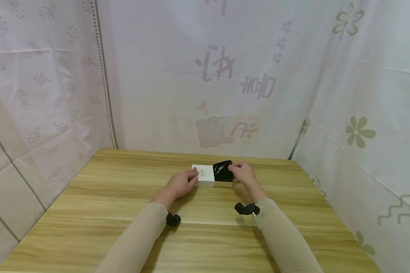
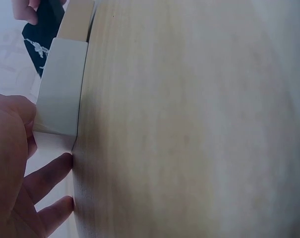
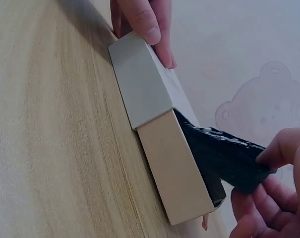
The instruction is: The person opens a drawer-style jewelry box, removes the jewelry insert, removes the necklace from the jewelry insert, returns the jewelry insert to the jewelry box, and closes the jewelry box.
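Note:
A small box lies on the table, its white sleeve point(image 1: 204, 174) at left and its tan inner tray point(image 3: 175, 166) slid partly out to the right. My left hand point(image 1: 181, 183) holds the sleeve's left end, thumb and fingers around it. With thumb and fingers my right hand point(image 3: 276, 186) pinches the edge of a black insert point(image 3: 229, 153), which tilts up out of the tray at its right end. A silvery piece point(image 1: 220, 168) shows on the black insert; its exact form is too small to tell.
The wood-grain table point(image 1: 198, 242) stretches around the box. Pale printed curtains point(image 1: 164, 83) hang behind it and on both sides. A black wrist device point(image 1: 173, 219) sits at the left cuff and another point(image 1: 247, 209) at the right.

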